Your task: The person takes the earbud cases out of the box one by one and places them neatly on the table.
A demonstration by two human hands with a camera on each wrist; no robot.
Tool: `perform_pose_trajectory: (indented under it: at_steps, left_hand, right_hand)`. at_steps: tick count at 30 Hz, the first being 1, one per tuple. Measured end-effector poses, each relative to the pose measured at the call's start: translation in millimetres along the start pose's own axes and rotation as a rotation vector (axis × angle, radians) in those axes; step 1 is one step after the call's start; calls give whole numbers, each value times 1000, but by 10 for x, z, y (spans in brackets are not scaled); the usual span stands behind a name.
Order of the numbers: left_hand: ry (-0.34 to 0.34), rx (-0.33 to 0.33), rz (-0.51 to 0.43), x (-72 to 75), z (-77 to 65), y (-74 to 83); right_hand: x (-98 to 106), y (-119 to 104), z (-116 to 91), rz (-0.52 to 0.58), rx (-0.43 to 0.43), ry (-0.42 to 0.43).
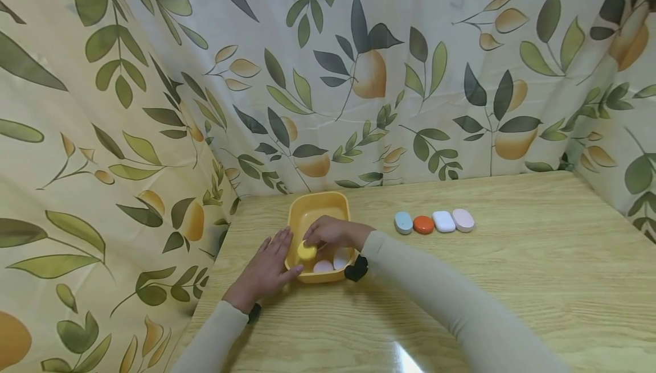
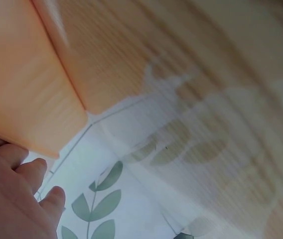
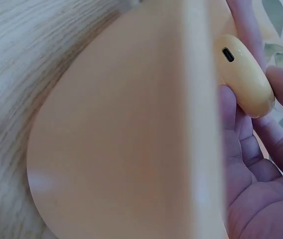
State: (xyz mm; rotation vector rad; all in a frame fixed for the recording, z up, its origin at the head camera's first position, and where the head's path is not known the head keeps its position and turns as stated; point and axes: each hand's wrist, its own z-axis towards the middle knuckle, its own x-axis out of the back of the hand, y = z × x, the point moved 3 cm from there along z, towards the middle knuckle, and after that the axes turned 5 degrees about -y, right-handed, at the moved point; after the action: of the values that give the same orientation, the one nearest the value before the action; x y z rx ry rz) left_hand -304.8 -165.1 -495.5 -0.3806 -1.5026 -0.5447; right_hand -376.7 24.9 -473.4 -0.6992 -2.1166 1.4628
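Observation:
My right hand [image 1: 335,232] reaches into a yellow plastic bin [image 1: 316,205] and pinches a yellow earbud charging case [image 1: 307,250] between thumb and fingers. A small charging port shows on the end of the earbud case [image 3: 245,74] in the right wrist view, where the bin's wall [image 3: 116,134] hides part of the hand. Along the bin's left side rests my left hand [image 1: 263,270], fingers extended and thumb by the front rim. Inside the bin's near end lie a pale pink case [image 1: 323,266] and a whitish case [image 1: 341,258].
Right of the bin, a row of small cases sits on the wooden table [image 1: 512,282]: light blue [image 1: 403,222], red-orange [image 1: 423,225], white [image 1: 443,221] and pale pink [image 1: 463,220]. A leaf-and-fruit patterned curtain [image 1: 328,77] hangs behind and at both sides.

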Motion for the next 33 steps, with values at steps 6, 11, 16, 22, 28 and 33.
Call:
perform_pose_trajectory:
  at_steps: [6,11,16,22,28,33]
  left_hand:
    - [-22,15,4,-2,-5,-2]
    - [-11,9,8,-18,-2,-15]
    - [-19,15,1,-21,0,-19]
    - [-6,9,0,-10,2,-7]
    - [3,6,-4,-7,2,-1]
    - [-17,19,0,-16,3,-8]
  right_hand:
    - [37,-54,-56,47,-20,18]
    - [79,-54,-94,71,-31,24]
    - [139,-59,-128,72,-28,32]
    - [219,-103,-188,84,-27,27]
    - [281,-153,-255,85,-18,28]
    - [350,-147,-300,80,-7,29]
